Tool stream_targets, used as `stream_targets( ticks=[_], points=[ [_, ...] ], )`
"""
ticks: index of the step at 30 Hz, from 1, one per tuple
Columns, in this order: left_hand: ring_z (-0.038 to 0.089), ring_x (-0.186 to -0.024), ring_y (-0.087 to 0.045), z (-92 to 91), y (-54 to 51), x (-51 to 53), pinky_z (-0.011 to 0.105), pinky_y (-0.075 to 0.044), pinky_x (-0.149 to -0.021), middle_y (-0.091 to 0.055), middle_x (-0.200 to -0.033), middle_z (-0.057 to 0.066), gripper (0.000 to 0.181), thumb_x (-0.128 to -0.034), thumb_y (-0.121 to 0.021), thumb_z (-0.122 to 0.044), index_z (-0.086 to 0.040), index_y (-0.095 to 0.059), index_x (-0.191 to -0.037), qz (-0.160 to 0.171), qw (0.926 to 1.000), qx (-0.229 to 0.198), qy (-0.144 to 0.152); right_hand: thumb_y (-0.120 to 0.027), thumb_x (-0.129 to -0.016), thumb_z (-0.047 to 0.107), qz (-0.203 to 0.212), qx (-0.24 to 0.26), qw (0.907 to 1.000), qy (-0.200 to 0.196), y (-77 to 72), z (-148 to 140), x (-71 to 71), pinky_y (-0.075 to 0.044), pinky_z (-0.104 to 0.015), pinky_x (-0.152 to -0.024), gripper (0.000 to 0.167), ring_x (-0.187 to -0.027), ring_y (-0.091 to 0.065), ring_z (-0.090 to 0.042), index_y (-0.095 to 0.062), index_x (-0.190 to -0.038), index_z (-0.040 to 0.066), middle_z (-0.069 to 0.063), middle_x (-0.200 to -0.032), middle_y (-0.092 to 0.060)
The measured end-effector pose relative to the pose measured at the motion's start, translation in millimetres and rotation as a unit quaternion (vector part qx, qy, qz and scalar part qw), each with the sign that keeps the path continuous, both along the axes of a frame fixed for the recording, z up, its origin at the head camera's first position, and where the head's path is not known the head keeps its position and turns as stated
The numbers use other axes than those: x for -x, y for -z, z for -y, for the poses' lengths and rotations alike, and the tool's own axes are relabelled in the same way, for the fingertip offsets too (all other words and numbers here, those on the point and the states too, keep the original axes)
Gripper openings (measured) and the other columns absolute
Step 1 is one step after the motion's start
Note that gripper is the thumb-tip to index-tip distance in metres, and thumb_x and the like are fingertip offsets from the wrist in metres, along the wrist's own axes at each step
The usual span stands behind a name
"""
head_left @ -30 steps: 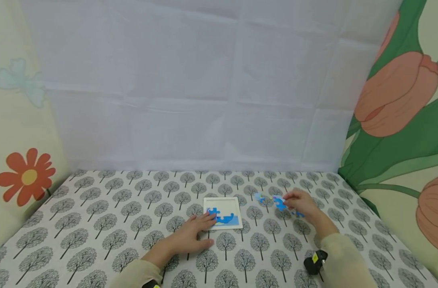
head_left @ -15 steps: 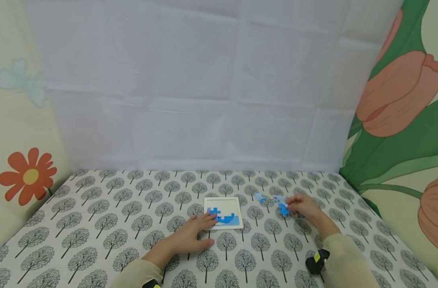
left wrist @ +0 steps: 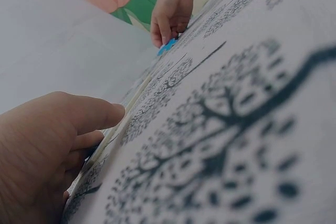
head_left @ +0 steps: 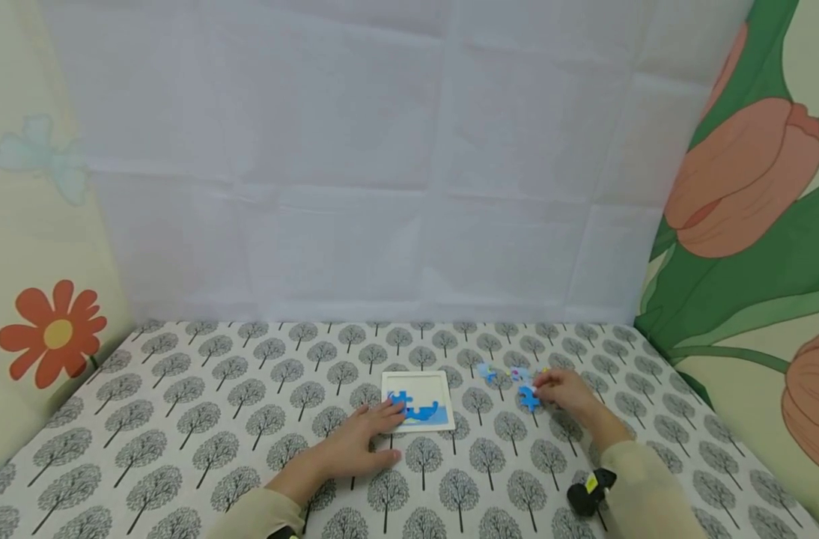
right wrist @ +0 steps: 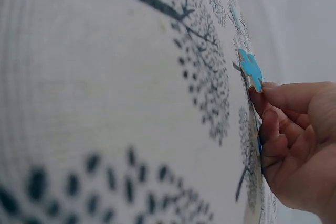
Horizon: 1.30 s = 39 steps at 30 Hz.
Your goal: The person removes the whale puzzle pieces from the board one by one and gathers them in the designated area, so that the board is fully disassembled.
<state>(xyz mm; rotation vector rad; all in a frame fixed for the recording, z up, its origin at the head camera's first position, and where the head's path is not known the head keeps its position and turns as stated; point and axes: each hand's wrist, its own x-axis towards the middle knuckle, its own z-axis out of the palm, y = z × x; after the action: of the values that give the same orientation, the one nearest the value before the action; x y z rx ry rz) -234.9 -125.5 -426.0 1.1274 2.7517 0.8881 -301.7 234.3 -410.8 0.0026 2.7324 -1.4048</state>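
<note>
A blue jigsaw piece [head_left: 528,399] is pinched between the thumb and fingers of my right hand [head_left: 570,393], low over the cloth. The right wrist view shows the same piece [right wrist: 251,69] tilted at the fingertips. My left hand [head_left: 352,448] rests with fairly straight fingers on the lower left of a white puzzle tray [head_left: 412,383]. Joined blue pieces [head_left: 421,412] lie along the tray's lower part, partly covered by those fingers. Just beyond my right hand lie a pale piece with pink marks [head_left: 519,373] and a light blue piece [head_left: 486,371].
A cloth with a tree print [head_left: 248,449] covers the table. Behind it hangs a white sheet [head_left: 342,187]. A painted wall with tulips [head_left: 740,180] stands to the right, and one with a red flower [head_left: 52,333] to the left.
My right hand has drawn the blue jigsaw piece slightly toward me, away from the pale piece with pink marks, and turned it. The left hand stays on the tray.
</note>
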Motion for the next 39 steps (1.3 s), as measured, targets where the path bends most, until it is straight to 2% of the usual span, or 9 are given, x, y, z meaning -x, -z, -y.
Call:
stream_targets(
  ticks=[8, 14, 28, 33, 39],
  points=[
    [0.028, -0.125, -0.02, -0.3, 1.7, 1.2, 0.051, -0.007, -0.099, -0.03, -0.135, 0.012, 0.059, -0.0816, -0.054, -0.035, 0.0, -0.039, -0.128, -0.001, 1.0, 0.004, -0.003, -0.056, -0.081, 0.003, -0.012, 0.008, 0.9998, -0.015, 1.6, -2.0, -1.4, -0.042, -0.03, -0.056, 0.015, -0.071, -0.051, -0.017, -0.058, -0.095, -0.004, -0.006, -0.085, -0.057],
    [0.029, -0.125, -0.02, -0.7, 1.8, 1.5, 0.052, -0.008, -0.098, -0.03, -0.135, 0.013, 0.061, -0.0813, -0.054, -0.036, 0.0, -0.04, -0.128, 0.004, 1.0, 0.002, -0.003, -0.058, -0.081, 0.003, -0.01, 0.008, 0.9999, -0.01, 2.3, -1.5, -1.1, -0.042, -0.029, -0.056, 0.014, -0.069, -0.05, -0.017, -0.059, -0.093, -0.004, -0.006, -0.081, -0.056],
    [0.03, -0.125, -0.02, -1.4, -0.5, 0.9, 0.053, -0.008, -0.098, -0.031, -0.135, 0.013, 0.061, -0.0812, -0.054, -0.035, 0.0, -0.039, -0.128, 0.002, 1.0, -0.001, -0.007, -0.058, -0.08, 0.0, -0.017, 0.008, 0.9998, 0.008, 2.4, -1.3, 1.4, -0.044, -0.031, -0.061, 0.012, -0.075, -0.051, -0.019, -0.06, -0.09, -0.005, -0.007, -0.083, -0.056],
    [0.029, -0.125, -0.02, -1.1, 0.2, 2.0, 0.052, -0.008, -0.098, -0.031, -0.135, 0.013, 0.06, -0.0812, -0.054, -0.035, 0.0, -0.039, -0.128, 0.002, 0.9999, -0.002, -0.01, -0.057, -0.081, 0.001, -0.023, 0.01, 0.9997, 0.001, 2.8, -2.2, 1.1, -0.045, -0.032, -0.063, 0.012, -0.079, -0.052, -0.021, -0.06, -0.091, -0.005, -0.009, -0.088, -0.057],
    [0.028, -0.125, -0.02, -0.5, 1.3, 1.7, 0.052, -0.007, -0.098, -0.031, -0.135, 0.011, 0.06, -0.0805, -0.055, -0.034, -0.001, -0.04, -0.128, 0.005, 0.9999, -0.005, -0.014, -0.057, -0.082, 0.005, -0.007, 0.005, 0.9999, 0.014, 3.0, -1.0, 2.9, -0.044, -0.032, -0.062, 0.014, -0.079, -0.052, -0.021, -0.06, -0.093, -0.003, -0.01, -0.094, -0.057]
  ],
)
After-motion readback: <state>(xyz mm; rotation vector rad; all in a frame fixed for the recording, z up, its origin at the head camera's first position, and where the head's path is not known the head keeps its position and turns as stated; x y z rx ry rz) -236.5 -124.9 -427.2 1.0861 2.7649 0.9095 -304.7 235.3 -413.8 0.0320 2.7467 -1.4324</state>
